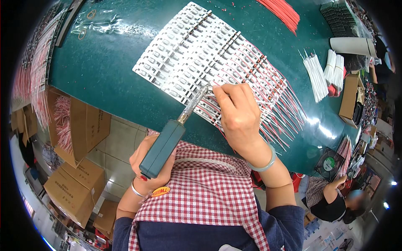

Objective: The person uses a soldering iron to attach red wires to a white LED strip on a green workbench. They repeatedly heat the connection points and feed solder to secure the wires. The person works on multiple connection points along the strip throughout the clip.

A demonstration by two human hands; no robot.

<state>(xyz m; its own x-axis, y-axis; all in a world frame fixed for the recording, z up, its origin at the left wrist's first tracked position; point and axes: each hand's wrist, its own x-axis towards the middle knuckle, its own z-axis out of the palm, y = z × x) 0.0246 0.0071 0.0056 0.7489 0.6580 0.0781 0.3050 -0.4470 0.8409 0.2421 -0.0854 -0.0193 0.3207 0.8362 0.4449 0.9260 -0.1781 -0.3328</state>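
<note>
My left hand (pixel 141 151) is wrapped round the dark green handle of a soldering gun (pixel 163 146). Its metal barrel (pixel 192 104) slants up and right, so the tip meets a panel of small white circuit boards (pixel 184 54). Close by that tip, my right hand (pixel 239 115) is closed, thumb and forefinger pinching what looks like a thin wire at the panel; the fingers hide most of it. Red and white wires (pixel 289 108) fan out from the panel's right part, some passing beneath my right hand. Rows on its left part carry no wires.
The panel lies on a green tabletop (pixel 104 62). Red wires (pixel 280 14) lie at the far edge, with white wire bundles (pixel 315 77) to the right. Cartons (pixel 75 188) stand at lower left, one holding wires (pixel 63 121). A small black fan (pixel 328 163) and another person (pixel 331 201) are at right.
</note>
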